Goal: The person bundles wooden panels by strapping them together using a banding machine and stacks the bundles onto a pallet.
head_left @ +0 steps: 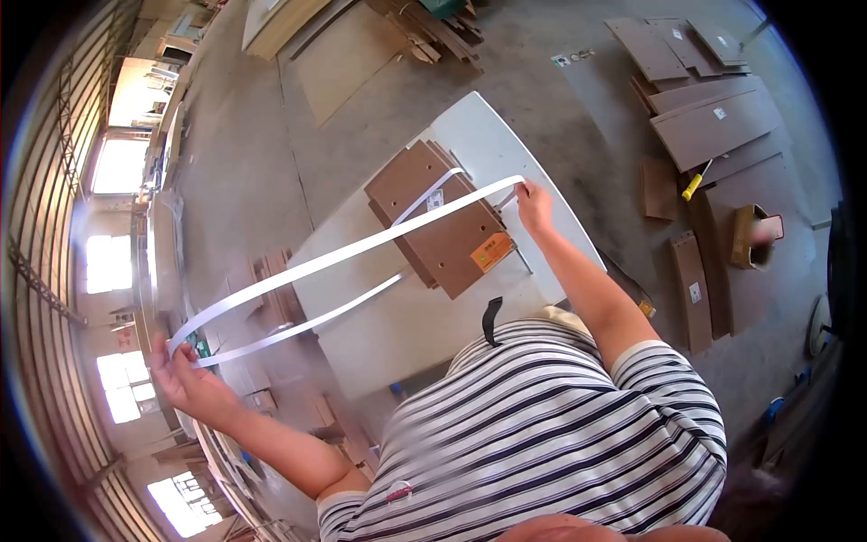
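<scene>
A white strapping band (361, 245) stretches in a long loop between my two hands. My left hand (190, 379), out at the left, has its fingers closed on the looped end of the band. My right hand (535, 206) pinches the band above the right side of the table. Below it, a stack of brown panels (452, 248) with an orange label (492, 251) lies on the white table (492, 135). One stretch of the band crosses the top panel near a white label (435, 199). Another stretch meets the stack's left edge; where it continues is hidden.
More brown panels (713, 126) lie on the floor at the right, with a yellow-handled tool (692, 188) and a small cardboard box (746, 237) among them. Scrap boards (429, 32) are piled at the top. Further boards lie left of the table.
</scene>
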`<control>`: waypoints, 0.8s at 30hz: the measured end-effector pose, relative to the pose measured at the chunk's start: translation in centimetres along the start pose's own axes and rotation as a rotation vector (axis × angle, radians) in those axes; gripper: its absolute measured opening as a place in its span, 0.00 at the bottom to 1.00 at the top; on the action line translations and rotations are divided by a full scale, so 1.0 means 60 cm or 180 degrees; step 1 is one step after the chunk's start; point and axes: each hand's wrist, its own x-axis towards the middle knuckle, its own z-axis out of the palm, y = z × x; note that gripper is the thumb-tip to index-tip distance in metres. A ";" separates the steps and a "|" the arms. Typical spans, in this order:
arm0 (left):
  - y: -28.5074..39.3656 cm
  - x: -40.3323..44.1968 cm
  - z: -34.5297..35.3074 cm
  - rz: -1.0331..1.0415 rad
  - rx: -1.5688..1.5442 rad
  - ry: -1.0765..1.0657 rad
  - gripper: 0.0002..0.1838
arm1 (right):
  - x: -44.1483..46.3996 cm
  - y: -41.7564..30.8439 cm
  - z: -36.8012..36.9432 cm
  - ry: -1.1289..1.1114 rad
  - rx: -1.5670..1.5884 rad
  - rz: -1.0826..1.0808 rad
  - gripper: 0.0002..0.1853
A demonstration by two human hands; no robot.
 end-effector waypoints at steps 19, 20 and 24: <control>-0.061 -0.033 -0.023 -0.0283 0.0302 0.0004 0.14 | -0.018 -0.041 -0.018 -0.0562 -0.0238 -0.0070 0.09; -0.069 -0.032 -0.026 -0.0185 0.0361 -0.0018 0.14 | -0.020 -0.040 -0.008 -0.0819 -0.0159 0.0036 0.09; -0.072 -0.031 -0.018 -0.0202 0.0290 0.0009 0.14 | -0.046 -0.050 0.027 -0.0712 -0.0330 0.0069 0.12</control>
